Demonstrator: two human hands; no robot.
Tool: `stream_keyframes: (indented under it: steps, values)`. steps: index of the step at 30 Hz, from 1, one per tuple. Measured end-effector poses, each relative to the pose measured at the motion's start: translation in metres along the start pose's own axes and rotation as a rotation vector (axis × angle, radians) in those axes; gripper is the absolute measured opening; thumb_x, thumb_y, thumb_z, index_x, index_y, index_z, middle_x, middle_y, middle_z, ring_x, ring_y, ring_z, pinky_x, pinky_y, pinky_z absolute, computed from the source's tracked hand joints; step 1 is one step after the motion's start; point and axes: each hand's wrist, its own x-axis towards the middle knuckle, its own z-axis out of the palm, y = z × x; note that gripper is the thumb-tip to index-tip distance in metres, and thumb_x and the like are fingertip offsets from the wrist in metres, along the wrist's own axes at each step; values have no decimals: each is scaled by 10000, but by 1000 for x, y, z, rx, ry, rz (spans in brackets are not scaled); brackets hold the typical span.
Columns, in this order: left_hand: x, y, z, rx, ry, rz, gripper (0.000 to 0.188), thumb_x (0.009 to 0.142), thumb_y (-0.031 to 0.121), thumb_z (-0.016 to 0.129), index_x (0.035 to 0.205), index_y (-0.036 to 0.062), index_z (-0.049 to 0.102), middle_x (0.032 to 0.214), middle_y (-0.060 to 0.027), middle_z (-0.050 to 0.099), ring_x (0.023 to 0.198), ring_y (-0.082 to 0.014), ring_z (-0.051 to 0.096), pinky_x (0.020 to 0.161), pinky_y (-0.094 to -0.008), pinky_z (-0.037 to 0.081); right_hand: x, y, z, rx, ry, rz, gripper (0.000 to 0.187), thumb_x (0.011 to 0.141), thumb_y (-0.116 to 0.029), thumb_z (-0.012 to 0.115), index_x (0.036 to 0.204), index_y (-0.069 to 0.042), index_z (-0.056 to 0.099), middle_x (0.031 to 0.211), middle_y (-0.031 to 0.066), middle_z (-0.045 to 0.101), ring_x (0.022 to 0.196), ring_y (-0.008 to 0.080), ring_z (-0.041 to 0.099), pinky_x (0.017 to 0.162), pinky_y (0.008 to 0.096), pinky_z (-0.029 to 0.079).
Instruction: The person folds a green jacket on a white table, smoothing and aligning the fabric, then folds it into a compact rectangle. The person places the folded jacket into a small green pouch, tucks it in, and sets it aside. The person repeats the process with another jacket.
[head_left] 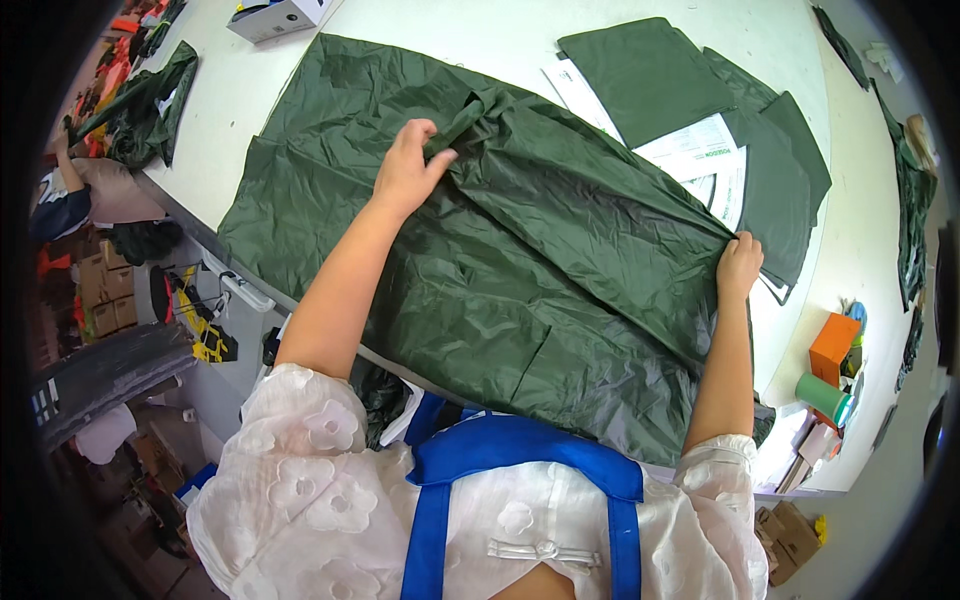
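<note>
A large dark green waterproof fabric piece, creased and folded over itself, covers most of the near table. My right hand pinches its right edge, and taut folds run from there toward the upper middle. My left hand is over the upper middle of the fabric. Its thumb and curled fingers stand apart beside a raised, bunched fold, without closing on it. Whether the fingertips touch the fold is hard to tell.
Folded green pieces and printed white sheets lie at the far right on the white table. A green thread cone and orange box stand at right. Another person handles green fabric at far left.
</note>
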Motion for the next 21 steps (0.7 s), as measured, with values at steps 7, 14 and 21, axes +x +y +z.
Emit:
stream_keyframes:
  steps: [7, 14, 21]
  values:
    - [4, -33, -42, -1113, -238, -551, 141, 921, 114, 557, 1009, 22, 618, 971, -10, 626, 876, -113, 575, 780, -276, 468, -14, -20, 9, 13, 153, 61, 167, 878, -106, 495, 1013, -56, 580, 1019, 156, 558, 933, 351, 530, 811, 442, 433]
    - [57, 10, -13, -432, -347, -608, 374, 889, 336, 594, 1006, -14, 653, 936, -41, 664, 869, -142, 585, 822, -276, 446, -14, -15, 14, 79, 228, 12, 128, 903, -115, 530, 995, -35, 567, 1038, 169, 556, 948, 352, 526, 820, 437, 425]
    - [98, 17, 50, 303, -262, -179, 254, 914, 283, 554, 918, 29, 560, 743, -190, 616, 718, -381, 593, 654, -454, 465, -10, -18, 8, 138, 183, 50, 152, 914, -149, 560, 995, -20, 561, 1048, 177, 557, 958, 352, 527, 834, 429, 425]
